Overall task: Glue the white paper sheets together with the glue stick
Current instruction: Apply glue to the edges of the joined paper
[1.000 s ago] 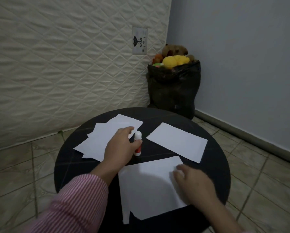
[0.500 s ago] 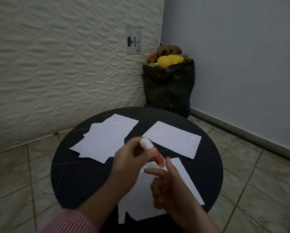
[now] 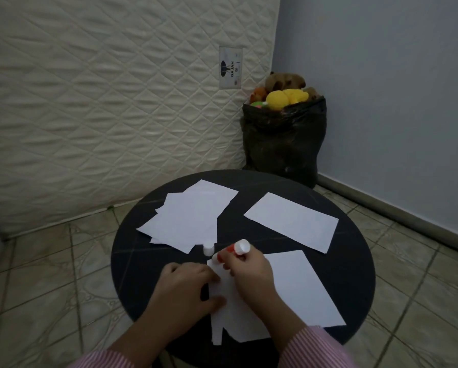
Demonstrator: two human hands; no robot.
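Already the right hand [image 3: 249,277] grips the uncapped glue stick [image 3: 232,251], tilted tip-down at the top-left corner of the nearest sheet [image 3: 289,290], while the left hand [image 3: 188,282] presses flat on that sheet's left edge. Its cap [image 3: 208,249] stands just beyond on the round table [image 3: 355,261]. Gluing seems barely begun; the stacked sheets [image 3: 188,216] and single far sheet [image 3: 294,221] lie unjoined.

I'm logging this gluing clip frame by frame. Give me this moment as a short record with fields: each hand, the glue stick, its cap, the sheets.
right hand: grips the glue stick, tip down at the near sheet's far-left corner
left hand: rests on the near sheet, at its left edge
cap: off, standing on the round black table
other sheets: pile far left, single sheet far right
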